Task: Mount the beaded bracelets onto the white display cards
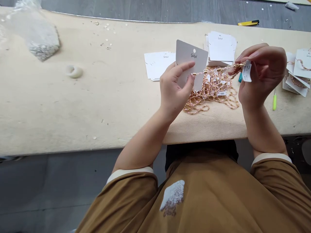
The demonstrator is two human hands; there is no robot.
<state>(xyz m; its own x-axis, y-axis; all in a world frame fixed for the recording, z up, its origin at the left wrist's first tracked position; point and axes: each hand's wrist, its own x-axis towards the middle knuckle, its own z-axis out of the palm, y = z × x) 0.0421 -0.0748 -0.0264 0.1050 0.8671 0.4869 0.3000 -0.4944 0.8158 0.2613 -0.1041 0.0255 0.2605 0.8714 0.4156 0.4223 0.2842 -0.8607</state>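
My left hand (175, 86) holds a grey display card (191, 58) upright, fingers closed round its lower part, and pinches one end of a gold and pink beaded chain (213, 70). My right hand (263, 72) pinches the chain's other end, where a small white tag (247, 71) hangs. The chain is stretched between both hands. Below it a heap of similar beaded chains (213, 92) with small tags lies on the beige table (109, 97).
Stacks of white cards lie behind my hands (157, 64) (221, 47). Finished cards with chains (300, 72) sit at the right edge. A green-handled tool (274, 101), a yellow cutter (248, 23), a tape roll (74, 71) and a plastic bag of beads (40, 40) are on the table.
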